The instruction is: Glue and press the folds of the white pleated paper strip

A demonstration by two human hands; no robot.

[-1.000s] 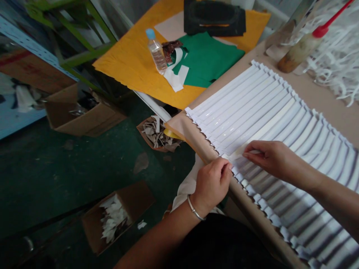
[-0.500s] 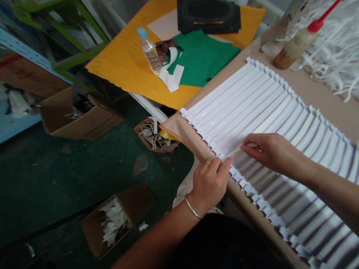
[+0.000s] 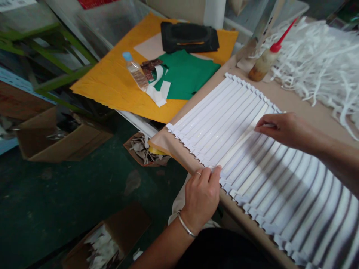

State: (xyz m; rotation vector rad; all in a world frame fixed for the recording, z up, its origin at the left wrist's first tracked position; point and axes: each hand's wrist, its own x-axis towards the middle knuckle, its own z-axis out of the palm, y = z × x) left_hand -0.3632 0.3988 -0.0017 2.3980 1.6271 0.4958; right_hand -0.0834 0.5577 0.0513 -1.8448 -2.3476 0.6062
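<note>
The left hand [image 3: 201, 198] is wearing a silver bangle [image 3: 185, 225] and a ring [image 3: 198, 173]; a black top [image 3: 224, 250] is showing at lower center

1 head camera faces forward and down, fairly near the left hand [image 3: 201, 198] and right hand [image 3: 286, 130].

The tan-topped bench [image 3: 303, 112] carries rows of pleated white strips [image 3: 232, 123] at its centre, a bottle with a red nozzle [image 3: 262, 67] at one o'clock and a heap of shredded white strips [image 3: 316, 63] at two o'clock. At eleven o'clock, an orange sheet [image 3: 106, 93] bears a green sheet [image 3: 185, 74] and a water bottle [image 3: 136, 73]. Cardboard boxes [image 3: 67, 142] sit on the dark green floor [image 3: 36, 209] at nine o'clock.
</note>
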